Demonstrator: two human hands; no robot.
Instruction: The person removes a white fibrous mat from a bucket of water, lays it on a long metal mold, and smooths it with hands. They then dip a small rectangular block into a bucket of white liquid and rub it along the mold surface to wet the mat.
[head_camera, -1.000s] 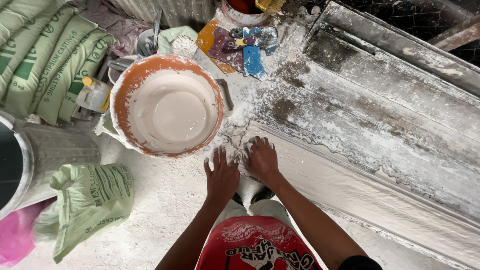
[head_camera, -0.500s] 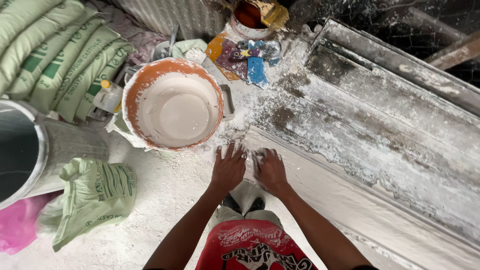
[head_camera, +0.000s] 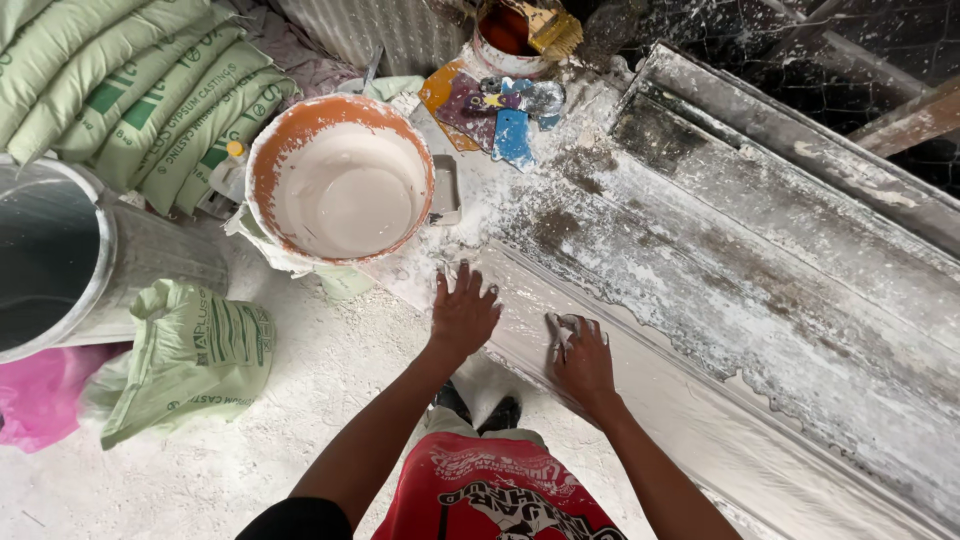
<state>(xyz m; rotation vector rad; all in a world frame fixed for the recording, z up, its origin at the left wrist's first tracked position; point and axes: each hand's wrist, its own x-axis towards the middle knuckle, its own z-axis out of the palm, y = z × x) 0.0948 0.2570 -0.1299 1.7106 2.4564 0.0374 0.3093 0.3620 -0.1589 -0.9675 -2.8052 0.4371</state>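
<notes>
Long plaster mould (head_camera: 760, 330): near end smoothed, 3 o'clock stretch rough. Left hand (head_camera: 463, 315), right hand (head_camera: 582, 360): fingers spread flat, empty. Slurry bucket (head_camera: 340, 185), 11 o'clock.

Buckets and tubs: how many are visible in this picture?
3: an orange bucket of white mix above the left hand, a metal drum at left, a small tub at top.

Pale green sacks (head_camera: 130, 100) lie stacked upper left; another green sack (head_camera: 190, 355) slumps beside the metal bin (head_camera: 60, 260).
</notes>
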